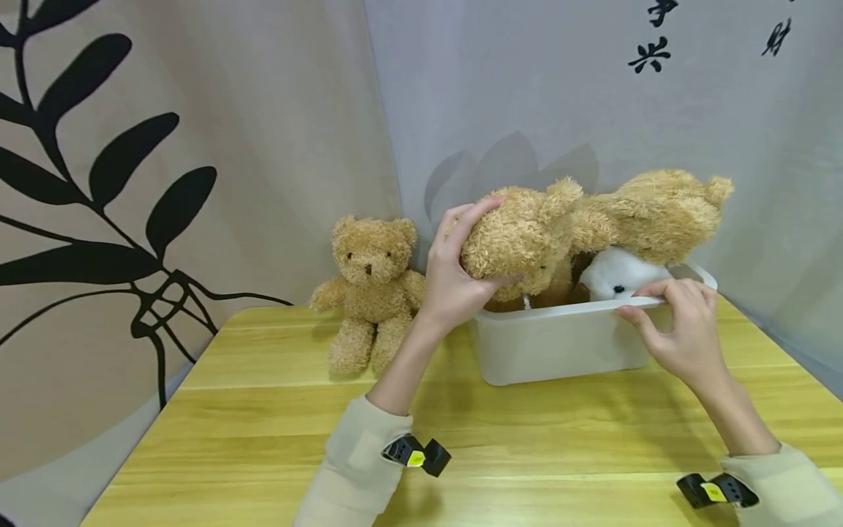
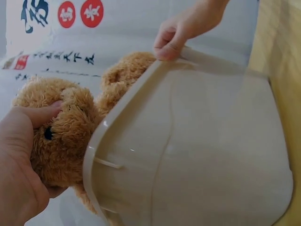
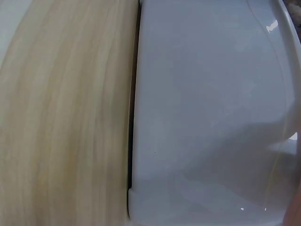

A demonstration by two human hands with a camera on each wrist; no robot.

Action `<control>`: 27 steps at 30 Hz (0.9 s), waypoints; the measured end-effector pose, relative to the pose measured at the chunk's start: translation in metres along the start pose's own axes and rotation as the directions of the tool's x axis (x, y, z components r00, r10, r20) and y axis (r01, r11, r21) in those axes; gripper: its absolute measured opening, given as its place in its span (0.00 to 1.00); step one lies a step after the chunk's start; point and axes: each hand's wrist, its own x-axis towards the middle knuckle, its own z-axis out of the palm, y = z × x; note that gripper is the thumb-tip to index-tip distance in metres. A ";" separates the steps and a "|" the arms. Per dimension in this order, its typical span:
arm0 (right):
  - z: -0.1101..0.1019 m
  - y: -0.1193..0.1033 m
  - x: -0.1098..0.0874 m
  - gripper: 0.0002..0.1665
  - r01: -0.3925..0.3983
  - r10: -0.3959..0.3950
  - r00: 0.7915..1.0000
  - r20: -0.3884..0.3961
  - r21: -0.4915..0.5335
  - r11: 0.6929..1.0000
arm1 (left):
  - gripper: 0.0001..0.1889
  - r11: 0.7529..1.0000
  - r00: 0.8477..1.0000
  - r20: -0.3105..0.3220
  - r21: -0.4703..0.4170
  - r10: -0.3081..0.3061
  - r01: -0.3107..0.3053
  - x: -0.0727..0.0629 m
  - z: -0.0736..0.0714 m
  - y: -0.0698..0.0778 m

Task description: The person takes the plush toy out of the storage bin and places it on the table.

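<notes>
A tan teddy bear [image 1: 510,230] lies over the left end of a white plastic bin [image 1: 560,344], its head tipped toward the rim. My left hand [image 1: 461,274] grips that head, the thumb pressed into the fur beside an eye in the left wrist view. At the front rim, toward the right end, my right hand [image 1: 681,329] pinches the bin's edge between thumb and fingers. Inside the bin sits a white plush toy [image 1: 619,274] with a dark eye. Another tan bear [image 1: 665,212] lies across the back right of the bin, above the white plush.
A third tan teddy bear [image 1: 372,285] sits upright on the wooden table [image 1: 461,454], left of the bin. Behind the table hangs a pale cloth backdrop [image 1: 500,88] with black characters and a leaf print.
</notes>
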 end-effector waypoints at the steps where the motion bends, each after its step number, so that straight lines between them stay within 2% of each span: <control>1: 0.000 0.000 0.000 0.46 0.001 -0.001 1.000 -0.005 -0.001 1.000 | 0.46 1.000 1.000 -0.008 -0.006 0.016 -0.016 0.001 0.000 0.001; 6: 0.000 -0.001 0.000 0.46 0.002 -0.002 1.000 -0.011 -0.007 1.000 | 0.45 0.994 0.992 -0.056 -0.006 0.110 -0.111 0.008 -0.003 0.007; 12: 0.000 0.000 0.000 0.46 0.003 -0.003 1.000 -0.010 -0.008 1.000 | 0.43 0.982 0.974 -0.123 0.013 0.190 -0.190 0.012 -0.012 0.017; 21: 0.000 0.000 0.000 0.47 0.008 -0.008 1.000 -0.022 -0.008 1.000 | 0.38 0.951 0.925 -0.228 0.024 0.305 -0.308 0.020 -0.028 0.032; 27: 0.001 0.000 -0.001 0.47 0.010 -0.010 1.000 -0.019 -0.012 1.000 | 0.36 0.942 0.897 -0.290 0.065 0.333 -0.328 0.020 -0.043 0.042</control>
